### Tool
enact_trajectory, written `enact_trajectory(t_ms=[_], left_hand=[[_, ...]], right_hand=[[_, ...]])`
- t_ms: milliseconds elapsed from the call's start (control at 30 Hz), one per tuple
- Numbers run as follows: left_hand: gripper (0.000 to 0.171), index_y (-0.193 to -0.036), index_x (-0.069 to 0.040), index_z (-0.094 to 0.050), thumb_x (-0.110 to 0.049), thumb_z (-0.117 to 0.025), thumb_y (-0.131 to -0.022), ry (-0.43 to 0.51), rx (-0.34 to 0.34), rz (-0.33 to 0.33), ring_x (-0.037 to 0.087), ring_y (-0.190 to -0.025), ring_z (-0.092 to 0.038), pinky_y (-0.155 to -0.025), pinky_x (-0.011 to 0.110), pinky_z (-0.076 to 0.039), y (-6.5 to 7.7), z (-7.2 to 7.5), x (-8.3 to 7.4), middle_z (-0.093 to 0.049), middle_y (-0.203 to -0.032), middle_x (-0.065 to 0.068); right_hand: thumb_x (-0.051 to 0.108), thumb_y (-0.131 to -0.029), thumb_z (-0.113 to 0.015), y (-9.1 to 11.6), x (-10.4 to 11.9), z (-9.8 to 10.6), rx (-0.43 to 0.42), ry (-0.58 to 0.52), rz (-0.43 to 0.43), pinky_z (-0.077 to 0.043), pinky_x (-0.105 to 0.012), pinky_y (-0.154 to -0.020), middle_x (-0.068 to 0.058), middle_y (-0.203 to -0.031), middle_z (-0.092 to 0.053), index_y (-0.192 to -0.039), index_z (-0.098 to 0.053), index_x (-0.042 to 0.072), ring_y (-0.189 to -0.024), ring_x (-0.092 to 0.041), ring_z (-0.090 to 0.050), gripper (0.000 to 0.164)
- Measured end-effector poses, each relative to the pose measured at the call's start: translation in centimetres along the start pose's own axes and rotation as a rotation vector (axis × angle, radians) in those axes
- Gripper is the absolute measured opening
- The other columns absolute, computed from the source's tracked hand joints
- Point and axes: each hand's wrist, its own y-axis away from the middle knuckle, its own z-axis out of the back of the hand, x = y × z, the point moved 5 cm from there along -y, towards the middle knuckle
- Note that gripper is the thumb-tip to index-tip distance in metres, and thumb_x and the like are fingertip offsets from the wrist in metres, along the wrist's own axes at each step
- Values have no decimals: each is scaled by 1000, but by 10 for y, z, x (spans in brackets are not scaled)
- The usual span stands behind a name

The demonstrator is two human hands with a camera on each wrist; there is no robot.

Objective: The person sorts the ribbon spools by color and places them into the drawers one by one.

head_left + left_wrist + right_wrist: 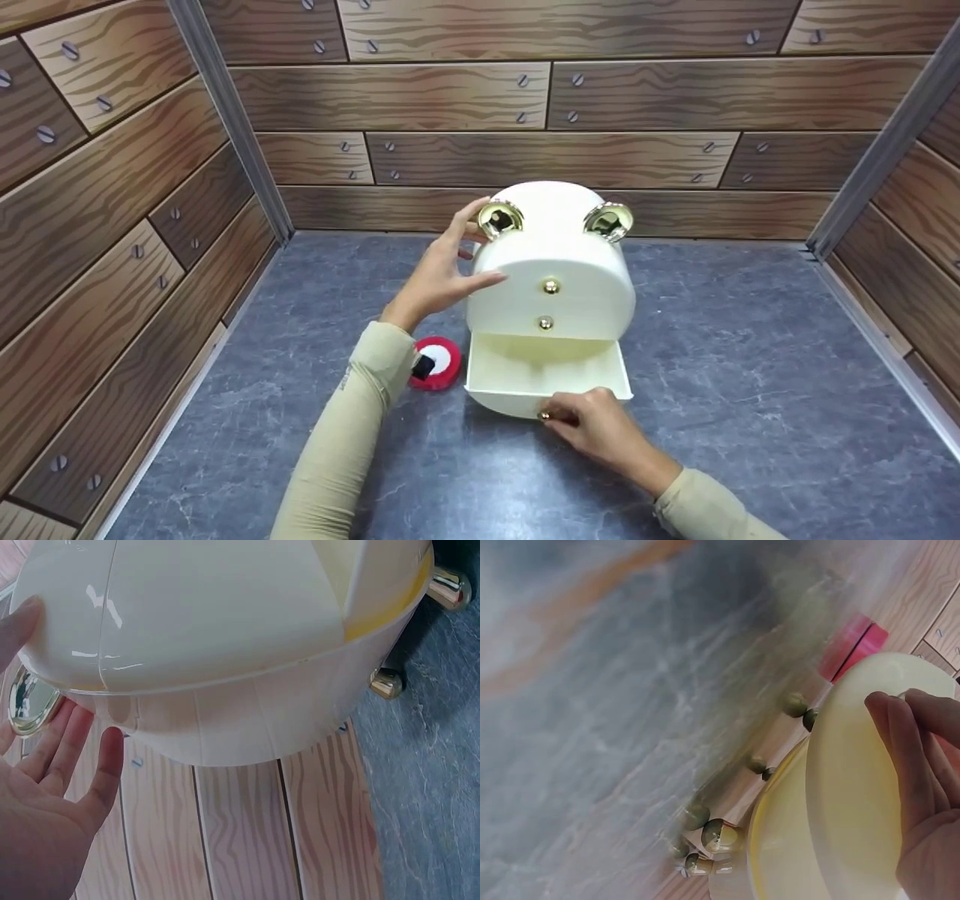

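A white, rounded drawer cabinet (517, 307) with two gold eye-like cups (501, 218) on top stands on the grey surface. Its bottom drawer (499, 403) is pulled out, showing a bare cream inside. At that drawer's front, my right hand (600, 431) pinches the small gold knob (545, 415) between thumb and fingers. My left hand (433, 276) is spread at the cabinet's upper left side, thumb at the front face and fingers beside the left gold cup. In the left wrist view its fingertips (112, 736) lie right at the cabinet's side.
A red round object (450, 367) with a white centre and a black piece lies left of the drawer, near my left sleeve. Gold feet (387, 684) carry the cabinet. Wood-patterned walls (480, 97) enclose the surface at the back and both sides.
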Motion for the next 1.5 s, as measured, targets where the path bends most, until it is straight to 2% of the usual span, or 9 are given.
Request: enact_trajectory(t_ms=[333, 533, 667, 833, 1000, 1067, 1300, 1400, 1500], left_hand=[[102, -167, -25, -23, -36, -85, -87, -5, -58, -26, 13, -125, -59, -99, 34, -55, 5, -6, 5, -62, -133, 4], [97, -167, -28, -21, -36, -81, -91, 41, -56, -34, 14, -132, -56, -107, 41, -52, 15, -6, 13, -60, -141, 3], [95, -167, -29, -20, -36, -79, -93, 69, -43, -14, 19, -139, -53, -113, 48, -48, 27, -1, 27, -57, -148, 4], [93, -167, -27, -21, -37, -78, -94, 100, -16, 104, 25, -142, -50, -117, 49, -43, 47, 10, 58, -53, -154, 7], [91, -166, -19, -22, -30, -77, -95, 202, -11, 250, 31, -146, -45, -120, 53, -38, 71, 23, 86, -46, -159, 15], [94, -166, -15, -21, -29, -79, -94, 201, 10, 306, 33, -148, -42, -122, 55, -36, 81, 25, 96, -43, -161, 18], [109, -167, -14, -16, -36, -86, -86, 150, 181, 529, 37, -152, -35, -124, 55, -31, 112, 14, 120, -34, -166, 18], [113, -167, -11, -15, -35, -88, -84, 131, 238, 583, 39, -153, -34, -125, 57, -28, 120, 7, 124, -35, -165, 20], [112, -166, -8, -19, -31, -90, -82, 89, 262, 586, 39, -152, -35, -127, 56, -26, 125, 3, 128, -40, -162, 22]], right_hand=[[-8, -75, -85, 0, 0, 0, -3, 3, 7, -59, -15, -64, -5, -83, -79, -91, -78, 7, -70, -12, -75, 23], [-8, -74, -85, 0, 0, 1, -15, 2, 21, -59, -15, -64, -5, -83, -79, -90, -77, 7, -69, -13, -76, 23], [-6, -74, -86, 0, 0, 0, -28, 8, 30, -58, -15, -62, -4, -81, -79, -88, -77, 8, -67, -10, -74, 22], [-5, -74, -87, 0, 0, 0, -28, 9, 13, -58, -15, -62, -3, -80, -79, -87, -77, 8, -66, -9, -73, 21], [-7, -74, -86, 2, -1, 0, -20, -3, -5, -58, -14, -63, -4, -80, -79, -87, -77, 7, -67, -11, -74, 22], [-8, -74, -86, 3, -1, 1, -22, -6, -3, -58, -14, -63, -4, -80, -79, -88, -77, 7, -67, -11, -74, 22], [-9, -72, -86, 3, -1, 1, -39, -18, 28, -58, -13, -64, -5, -81, -79, -89, -77, 7, -67, -11, -74, 25], [-9, -72, -86, 3, -1, 1, -43, -14, 30, -58, -13, -64, -5, -81, -79, -88, -77, 7, -67, -10, -74, 25], [-8, -72, -87, 2, -2, 1, -46, -6, 30, -58, -14, -63, -4, -80, -79, -87, -77, 7, -67, -9, -73, 23]])
